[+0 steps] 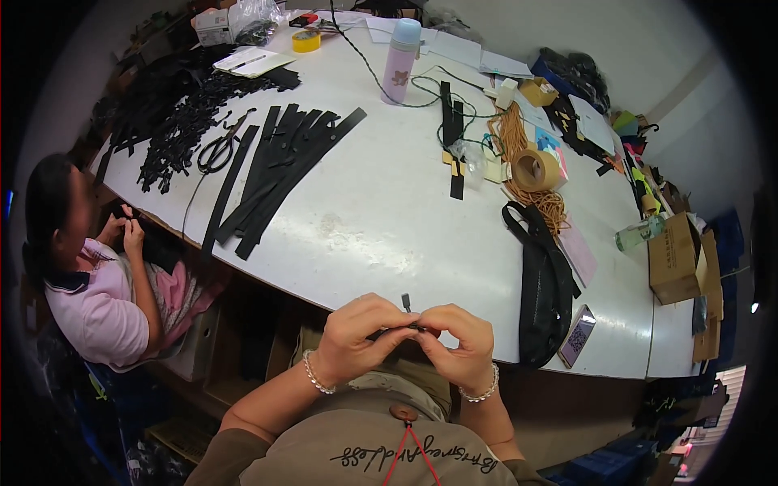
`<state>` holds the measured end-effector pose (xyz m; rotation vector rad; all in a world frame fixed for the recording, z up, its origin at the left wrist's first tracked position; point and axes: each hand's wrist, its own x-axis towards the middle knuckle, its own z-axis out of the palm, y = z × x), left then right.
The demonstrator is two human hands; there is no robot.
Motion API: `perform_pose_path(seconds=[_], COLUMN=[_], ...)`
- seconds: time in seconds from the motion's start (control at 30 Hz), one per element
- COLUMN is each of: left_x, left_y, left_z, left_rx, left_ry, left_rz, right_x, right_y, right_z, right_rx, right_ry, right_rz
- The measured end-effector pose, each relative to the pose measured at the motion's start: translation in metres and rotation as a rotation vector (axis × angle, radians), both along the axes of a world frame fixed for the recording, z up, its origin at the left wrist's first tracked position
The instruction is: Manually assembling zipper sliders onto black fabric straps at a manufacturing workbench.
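Both our hands, left hand (354,334) and right hand (458,344), grip pinched on a small black piece (406,305) at the bench (389,219) edge, black bag (541,283) and phone (577,335) just right.

White table (389,219). Black strips (275,174) fanned on it, black scissors (219,150), black bag (545,283). Bottle (401,61): lilac body with flower motif, pale blue cap. Yellow tape roll (305,40), tan tape roll (536,170), orange-tan cords (519,154), brown cardboard box (677,259). Small black piece (406,303) pinched between both hands; pearl-white bead bracelets on both wrists.
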<state>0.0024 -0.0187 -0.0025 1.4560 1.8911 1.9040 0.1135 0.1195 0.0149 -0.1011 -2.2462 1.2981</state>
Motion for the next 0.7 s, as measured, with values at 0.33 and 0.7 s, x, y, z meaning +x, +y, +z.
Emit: perform_pose_path(seconds=[0.33,0.7], left_x=[-0.002,0.005], left_y=[-0.001,-0.003], left_z=[-0.003,0.006], left_rx=[0.024,0.009], left_ry=[0.098,0.049], left_rz=[0.018,-0.058], right_x=[-0.002,0.004], right_y=[-0.002,-0.016], right_z=[0.003,-0.01], right_rx=[-0.008,0.011], right_ry=[0.051,0.237], right_rz=[-0.007,-0.095])
